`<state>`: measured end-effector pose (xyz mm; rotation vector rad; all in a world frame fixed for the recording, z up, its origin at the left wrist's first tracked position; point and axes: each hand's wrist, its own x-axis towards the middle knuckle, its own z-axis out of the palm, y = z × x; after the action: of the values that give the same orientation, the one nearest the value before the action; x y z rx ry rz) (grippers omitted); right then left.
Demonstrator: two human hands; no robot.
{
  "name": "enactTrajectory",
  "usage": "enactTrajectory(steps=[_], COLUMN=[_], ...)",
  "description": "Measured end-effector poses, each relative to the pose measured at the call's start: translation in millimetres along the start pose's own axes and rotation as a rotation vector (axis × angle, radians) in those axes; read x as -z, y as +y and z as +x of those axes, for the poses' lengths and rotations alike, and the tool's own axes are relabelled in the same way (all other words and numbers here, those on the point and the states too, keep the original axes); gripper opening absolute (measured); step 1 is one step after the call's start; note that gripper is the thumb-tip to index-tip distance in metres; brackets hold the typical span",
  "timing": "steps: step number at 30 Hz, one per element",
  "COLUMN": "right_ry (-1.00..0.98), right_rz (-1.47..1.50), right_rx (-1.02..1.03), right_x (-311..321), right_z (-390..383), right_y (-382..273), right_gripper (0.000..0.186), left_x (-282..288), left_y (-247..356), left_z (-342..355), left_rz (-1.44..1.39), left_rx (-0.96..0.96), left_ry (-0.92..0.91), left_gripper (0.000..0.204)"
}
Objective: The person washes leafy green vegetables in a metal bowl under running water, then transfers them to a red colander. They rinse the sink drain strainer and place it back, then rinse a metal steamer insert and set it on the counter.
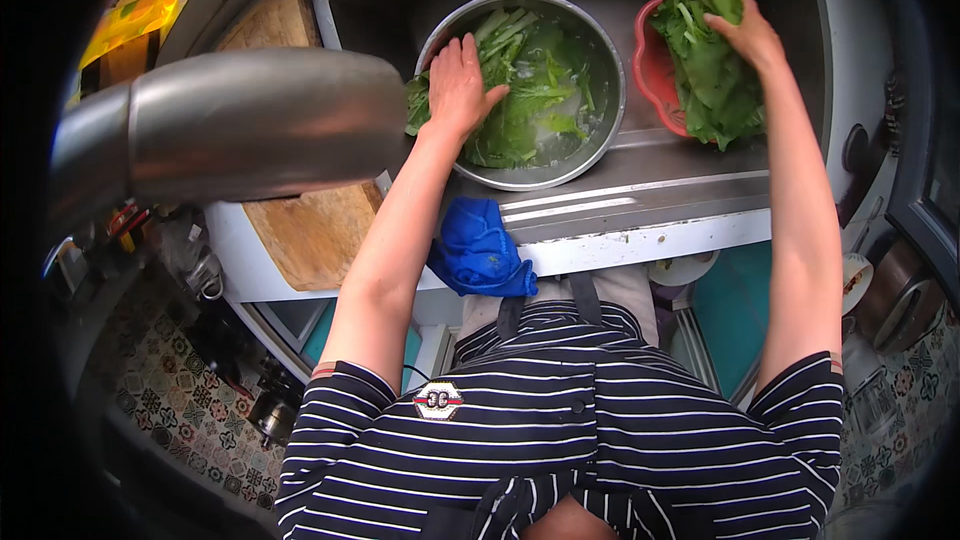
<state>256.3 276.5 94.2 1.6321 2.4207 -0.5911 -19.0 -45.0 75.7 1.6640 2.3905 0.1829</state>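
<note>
Lying under the left hand (460, 90), fingers extended, are greens (543, 97); the right hand (748, 36) clutches a leafy bunch (718, 85).

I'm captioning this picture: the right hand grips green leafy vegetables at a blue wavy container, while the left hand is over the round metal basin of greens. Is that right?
Only the colour is wrong: the head view shows a red wavy container. The right hand grips leafy vegetables there; the left hand is over the basin.

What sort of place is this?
Most likely a kitchen: a metal sink holds a round basin of leafy greens, and a wooden board lies left of the sink.
</note>
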Motion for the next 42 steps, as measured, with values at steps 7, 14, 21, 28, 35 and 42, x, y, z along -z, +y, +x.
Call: enactTrajectory(steps=[7,14,21,28,35,42], right_ry=[-0.002,0.379,-0.758,-0.327,-0.631,-0.446], right_rz=[-0.276,0.214,0.663,1.232,1.368,1.197], right_rx=[-0.133,0.185,-0.125,-0.440,-0.417,-0.374], right_x=[-12,9,-118,-209,-179,-200], right_z=[-30,-58,-130,-139,-131,-119], right_y=[-24,-41,-154,-212,-192,-162], right_gripper=[0.085,0.042,0.035,0.088,0.043,0.052], left_x=[-27,-44,-61,-53,-38,1], left_y=[-8,-27,-39,-35,-42,20], left_z=[13,19,7,3,7,-12], left_rz=[-0.213,-0.414,-1.336,-1.513,-1.412,-0.384], left_rx=[0.370,0.485,0.916,1.023,0.842,0.256], left_ry=[-0.390,-0.474,-0.525,-0.425,-0.534,0.167], left_gripper=[0.105,0.086,0.044,0.039,0.040,0.054])
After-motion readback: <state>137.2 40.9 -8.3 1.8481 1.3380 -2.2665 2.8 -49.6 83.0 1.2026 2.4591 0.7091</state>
